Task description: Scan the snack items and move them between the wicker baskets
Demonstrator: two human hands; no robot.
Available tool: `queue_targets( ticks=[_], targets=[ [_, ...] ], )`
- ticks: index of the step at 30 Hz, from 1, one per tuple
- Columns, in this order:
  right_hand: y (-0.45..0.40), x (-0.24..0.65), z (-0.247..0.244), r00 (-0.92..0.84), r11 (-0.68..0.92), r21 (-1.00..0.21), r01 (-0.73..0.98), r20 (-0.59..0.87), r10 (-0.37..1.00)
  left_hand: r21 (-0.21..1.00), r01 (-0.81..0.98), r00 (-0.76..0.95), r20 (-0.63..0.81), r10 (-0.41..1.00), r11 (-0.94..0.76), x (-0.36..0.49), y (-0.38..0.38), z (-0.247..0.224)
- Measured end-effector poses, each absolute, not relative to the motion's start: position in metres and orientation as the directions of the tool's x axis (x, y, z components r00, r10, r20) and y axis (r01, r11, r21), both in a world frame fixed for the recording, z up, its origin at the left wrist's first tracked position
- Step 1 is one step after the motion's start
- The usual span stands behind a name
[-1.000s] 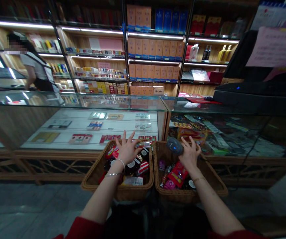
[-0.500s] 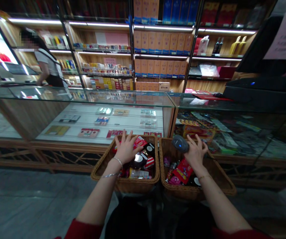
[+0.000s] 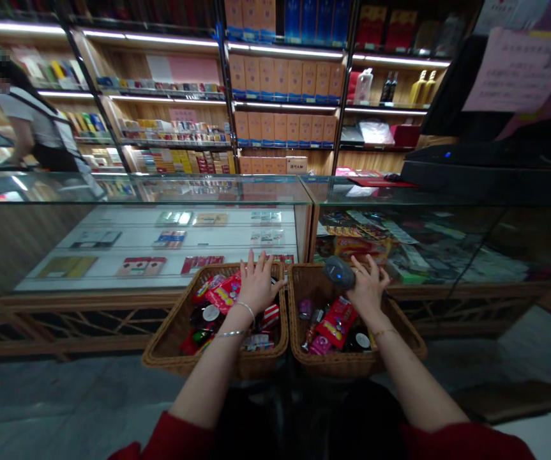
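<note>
My left hand [image 3: 256, 286], palm down with the fingers spread, is over the left wicker basket [image 3: 166, 348]. Under and around it lie red candy packets [image 3: 222, 292], a dark round-labelled item [image 3: 205, 314] and a red-and-white striped packet [image 3: 270, 316]. Above the right wicker basket [image 3: 416, 342], my right hand [image 3: 368, 287] grips a dark barcode scanner [image 3: 339, 273] with a small blue light. Its handle is hidden by the hand, and some fingers stick out. Inside that basket are a red packet [image 3: 338, 321], a purple item [image 3: 305, 309] and a black round-labelled item [image 3: 359, 340].
A glass display counter [image 3: 208, 190] stands directly in front, with flat packs inside. Behind it rise lit shelves [image 3: 285, 102] of boxes and bottles. Dark equipment [image 3: 447, 172] sits on the counter at right. A person [image 3: 30, 121] stands behind the counter at far left.
The view has shifted to the right. My left hand has moved toward the right side of the left basket, uncovering more packets. My right hand still holds the scanner over the right basket.
</note>
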State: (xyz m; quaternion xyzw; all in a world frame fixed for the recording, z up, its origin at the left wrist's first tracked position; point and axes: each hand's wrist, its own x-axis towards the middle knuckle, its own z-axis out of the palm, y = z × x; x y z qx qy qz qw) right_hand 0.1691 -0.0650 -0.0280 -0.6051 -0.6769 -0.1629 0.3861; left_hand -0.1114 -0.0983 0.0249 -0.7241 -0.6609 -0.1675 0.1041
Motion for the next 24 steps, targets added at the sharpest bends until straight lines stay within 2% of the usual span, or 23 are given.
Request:
queue_targets(
  ticks=[14, 24],
  targets=[
    [-0.046, 0.216, -0.033, 0.126, 0.081, -0.267, 0.960, 0.673, 0.729, 0.082, 0.968, 0.213, 0.227, 0.950, -0.237, -0.012, -0.066, -0.002],
    [-0.043, 0.223, -0.050, 0.243, 0.005, -0.365, 0.931, 0.629, 0.738, 0.028, 0.961, 0.277, -0.085, 0.957, -0.276, 0.048, -0.051, -0.034]
  ],
)
